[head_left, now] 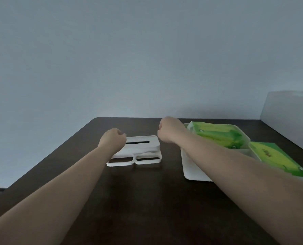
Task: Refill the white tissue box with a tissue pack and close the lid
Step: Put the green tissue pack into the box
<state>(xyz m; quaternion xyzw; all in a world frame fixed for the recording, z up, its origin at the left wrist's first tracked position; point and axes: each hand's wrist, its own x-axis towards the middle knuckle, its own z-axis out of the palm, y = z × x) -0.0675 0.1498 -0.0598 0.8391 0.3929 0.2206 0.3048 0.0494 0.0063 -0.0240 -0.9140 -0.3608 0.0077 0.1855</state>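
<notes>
The white tissue box point(144, 147) lies in the middle of the dark table, its slotted lid on top and a white part with two long openings point(134, 161) in front. My left hand point(111, 140) is closed on the box's left end. My right hand point(168, 131) has its fingers curled at the box's right end, and my fingertips are hidden. A green tissue pack point(216, 135) lies in a white tray point(191, 171) to the right, partly behind my right forearm.
A second green tissue pack point(278, 156) lies right of the tray near the table's right edge. A pale box-like object point(288, 119) stands at the back right. The dark table point(147, 200) ends at a plain wall behind.
</notes>
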